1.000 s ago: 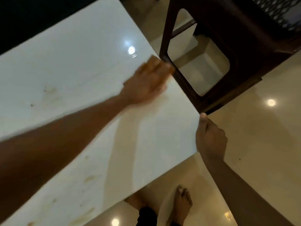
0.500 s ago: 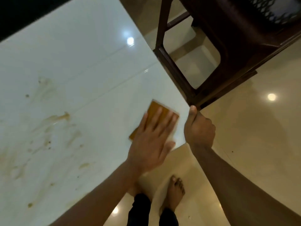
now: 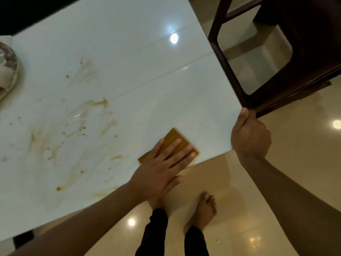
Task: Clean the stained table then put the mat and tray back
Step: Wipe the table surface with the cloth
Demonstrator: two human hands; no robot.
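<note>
The glossy white table [image 3: 129, 52] carries brown smears and specks [image 3: 86, 115] across its left and middle. An orange-brown wiping cloth [image 3: 174, 138] lies flat near the table's near right corner. My left hand [image 3: 162, 169] presses on the cloth with straight, spread fingers. My right hand [image 3: 250, 136] grips the table's right edge at the corner, thumb on top. No mat or tray that I can name is in view.
A dark wooden chair [image 3: 276, 71] stands close against the table's right side. A round pale object [image 3: 7, 65] sits at the table's left edge. My bare feet [image 3: 206, 207] stand on the shiny beige floor [image 3: 295, 163] below the near edge.
My left hand has drawn the cloth from the far right part of the table back to the near corner. My right hand has stayed gripping the table's right edge.
</note>
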